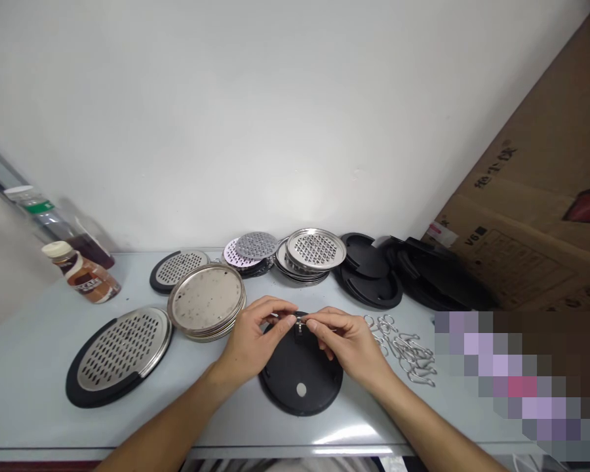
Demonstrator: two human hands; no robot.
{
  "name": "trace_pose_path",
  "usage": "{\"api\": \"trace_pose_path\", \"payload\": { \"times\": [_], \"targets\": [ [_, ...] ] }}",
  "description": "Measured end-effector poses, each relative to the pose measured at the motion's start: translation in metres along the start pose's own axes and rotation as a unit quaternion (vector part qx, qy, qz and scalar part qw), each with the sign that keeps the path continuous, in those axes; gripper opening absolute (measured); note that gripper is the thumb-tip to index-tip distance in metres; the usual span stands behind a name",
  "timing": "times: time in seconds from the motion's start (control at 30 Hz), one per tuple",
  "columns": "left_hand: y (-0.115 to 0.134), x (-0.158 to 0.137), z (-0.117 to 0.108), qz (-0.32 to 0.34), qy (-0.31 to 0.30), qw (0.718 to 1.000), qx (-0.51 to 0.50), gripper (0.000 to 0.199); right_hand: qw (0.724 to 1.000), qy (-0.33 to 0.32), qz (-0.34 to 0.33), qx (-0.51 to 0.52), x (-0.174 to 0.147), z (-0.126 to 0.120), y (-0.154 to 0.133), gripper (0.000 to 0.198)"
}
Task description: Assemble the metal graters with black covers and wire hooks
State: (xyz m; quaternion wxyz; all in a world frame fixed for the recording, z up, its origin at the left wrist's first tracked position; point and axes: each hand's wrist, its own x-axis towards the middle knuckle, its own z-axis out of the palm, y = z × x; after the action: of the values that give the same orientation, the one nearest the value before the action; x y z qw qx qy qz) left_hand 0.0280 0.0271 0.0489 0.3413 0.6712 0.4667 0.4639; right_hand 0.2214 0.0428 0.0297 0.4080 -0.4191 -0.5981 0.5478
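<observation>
A round black plastic base [302, 373] lies on the table in front of me, with a pale oval spot near its front edge. My left hand [260, 331] and my right hand [341, 337] meet over its far rim. Thumbs and forefingers of both are closed in a pinch on a small shiny metal piece [299, 322], apparently a wire hook, at a small tab on the base. The fingertips cover most of it. Right of my right hand lies a loose pile of bent wire hooks [406, 347]. A stack of round metal plates [206, 298] stands beside my left forearm.
Two round graters in black holders, one near [120, 351] and one farther [179, 269], lie left. Perforated grater discs [255, 246], stacked metal graters [316, 249] and black bases [371, 275] line the wall. Bottles [91, 275] stand far left; a cardboard box [531, 216] rises right.
</observation>
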Motion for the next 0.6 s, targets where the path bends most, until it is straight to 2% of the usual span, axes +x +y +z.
{"api": "trace_pose_path", "payload": {
  "times": [0.13, 0.2, 0.23, 0.3, 0.37, 0.4, 0.5, 0.6],
  "targets": [
    [0.001, -0.001, 0.001, 0.004, -0.013, 1.0, -0.018, 0.012, 0.999, 0.009, -0.05, -0.007, 0.0, 0.004, -0.002, 0.021],
    [0.0, -0.003, 0.003, 0.04, -0.006, 0.999, 0.005, 0.012, 0.998, -0.001, -0.065, 0.022, 0.0, 0.006, -0.002, 0.017],
    [0.0, -0.003, 0.004, 0.068, -0.001, 0.997, 0.023, 0.013, 0.996, -0.015, -0.07, 0.047, 0.0, 0.007, -0.002, 0.02],
    [-0.001, -0.005, 0.006, 0.12, 0.006, 0.991, 0.056, 0.02, 0.991, -0.059, -0.072, 0.092, -0.002, 0.01, -0.001, 0.043],
    [-0.002, -0.006, 0.007, 0.14, 0.006, 0.987, 0.073, 0.024, 0.989, -0.083, -0.077, 0.093, -0.004, 0.012, 0.001, 0.057],
    [-0.002, -0.006, 0.008, 0.134, 0.007, 0.988, 0.076, 0.023, 0.991, -0.073, -0.086, 0.07, -0.005, 0.012, 0.002, 0.052],
    [-0.002, -0.004, 0.008, 0.087, 0.021, 0.993, 0.07, 0.017, 0.991, -0.003, -0.129, -0.041, -0.004, 0.009, 0.003, 0.023],
    [-0.004, 0.002, 0.006, 0.047, 0.021, 0.996, 0.068, 0.014, 0.985, 0.022, -0.141, -0.093, 0.005, 0.001, 0.004, 0.014]
  ]
}}
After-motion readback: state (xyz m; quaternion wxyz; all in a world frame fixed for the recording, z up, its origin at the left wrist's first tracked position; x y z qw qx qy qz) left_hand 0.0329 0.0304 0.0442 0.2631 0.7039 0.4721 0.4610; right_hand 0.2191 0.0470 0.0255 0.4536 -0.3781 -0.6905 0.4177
